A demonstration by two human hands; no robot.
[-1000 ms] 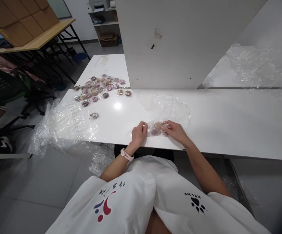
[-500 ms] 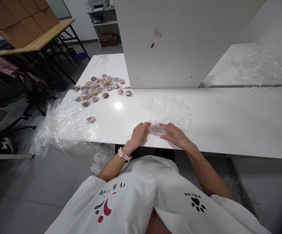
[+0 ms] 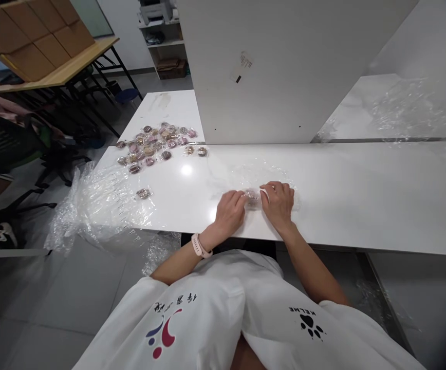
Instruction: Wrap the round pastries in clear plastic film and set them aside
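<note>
A sheet of clear bubble wrap (image 3: 259, 173) lies on the white table in front of me, its near part rolled round a small pinkish item (image 3: 252, 195). The item's exact kind is blurred by the plastic. My left hand (image 3: 230, 211) is closed on the left end of the roll, fingers curled over it. At the right end, my right hand (image 3: 279, 203) grips the wrap with bent fingers, thumb toward the middle. The roll rests on the table between both hands.
Several small wrapped round items (image 3: 149, 146) are heaped at the back left, with one wrapped piece (image 3: 143, 193) nearer me. A stack of bubble wrap sheets (image 3: 107, 198) overhangs the left front edge. A white panel (image 3: 254, 92) stands behind the table. More plastic (image 3: 411, 110) lies at right.
The near part of the wrap has been rolled away from me, so less flat sheet shows. My right hand has turned and curled over the roll's right end.
</note>
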